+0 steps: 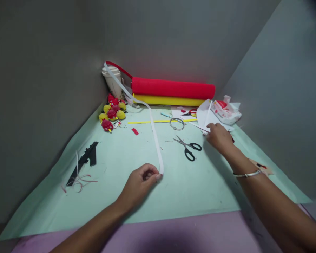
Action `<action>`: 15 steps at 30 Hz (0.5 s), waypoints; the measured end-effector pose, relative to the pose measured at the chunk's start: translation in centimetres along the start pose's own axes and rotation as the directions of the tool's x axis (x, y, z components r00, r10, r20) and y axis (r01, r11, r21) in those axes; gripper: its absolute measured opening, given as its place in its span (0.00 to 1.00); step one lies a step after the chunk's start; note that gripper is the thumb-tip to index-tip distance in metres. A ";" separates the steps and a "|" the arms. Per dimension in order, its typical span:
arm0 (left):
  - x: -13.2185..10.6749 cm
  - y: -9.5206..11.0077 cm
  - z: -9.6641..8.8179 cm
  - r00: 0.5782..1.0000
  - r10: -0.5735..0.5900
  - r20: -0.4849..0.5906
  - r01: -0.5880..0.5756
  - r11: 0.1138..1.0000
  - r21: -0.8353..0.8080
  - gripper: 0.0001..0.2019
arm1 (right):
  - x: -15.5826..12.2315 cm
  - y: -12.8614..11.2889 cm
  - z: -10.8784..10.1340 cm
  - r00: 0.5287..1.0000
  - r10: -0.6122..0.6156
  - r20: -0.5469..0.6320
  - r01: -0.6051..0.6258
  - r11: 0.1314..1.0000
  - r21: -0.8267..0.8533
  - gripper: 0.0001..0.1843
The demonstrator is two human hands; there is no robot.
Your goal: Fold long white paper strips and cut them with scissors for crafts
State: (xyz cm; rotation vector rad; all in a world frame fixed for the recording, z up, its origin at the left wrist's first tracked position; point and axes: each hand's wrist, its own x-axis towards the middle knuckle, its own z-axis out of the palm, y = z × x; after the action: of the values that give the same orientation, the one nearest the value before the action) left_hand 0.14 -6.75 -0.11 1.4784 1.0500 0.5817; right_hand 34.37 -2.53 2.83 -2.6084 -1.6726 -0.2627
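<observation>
My left hand (pixel 142 182) is closed, pinching the near end of a long white paper strip (pixel 154 135). The strip runs away across the pale green sheet (pixel 173 182) up to a white cup (pixel 112 81) at the back. My right hand (pixel 219 137) reaches to the right, fingers curled on the edge of white paper pieces (pixel 204 116). A silver bangle (pixel 246 174) is on that wrist. Black-handled scissors (pixel 188 147) lie between my hands, closer to the right one.
A red roll (pixel 173 88) and a yellow roll (pixel 168 101) lie against the back wall. Red and yellow paper balls (pixel 112 111) sit back left. There are also a yellow strip (pixel 158 121), a metal ring (pixel 177 123), red scissors (pixel 189 112), a plastic packet (pixel 225 110) and black scraps (pixel 85 160).
</observation>
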 end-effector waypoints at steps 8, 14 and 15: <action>0.1 -0.1 0.0 1.000 -0.003 0.009 0.003 0.999 0.039 0.11 | 4.8 3.3 2.6 0.987 0.163 -0.013 -0.163 0.983 -0.084 0.16; -0.1 -0.1 -0.2 1.000 -0.012 0.022 0.011 0.998 0.057 0.12 | 9.1 6.0 1.2 0.951 0.299 -0.080 -0.302 0.953 -0.032 0.28; -0.1 -0.1 -0.2 1.000 -0.011 0.019 0.010 0.998 0.060 0.12 | 9.3 6.5 1.1 0.944 0.317 -0.086 -0.320 0.947 -0.020 0.28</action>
State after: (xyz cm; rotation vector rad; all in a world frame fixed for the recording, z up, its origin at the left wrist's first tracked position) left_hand -0.05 -6.74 -0.12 1.5270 1.0672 0.5313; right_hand 44.19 3.26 3.60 -2.7949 -1.2047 -0.3812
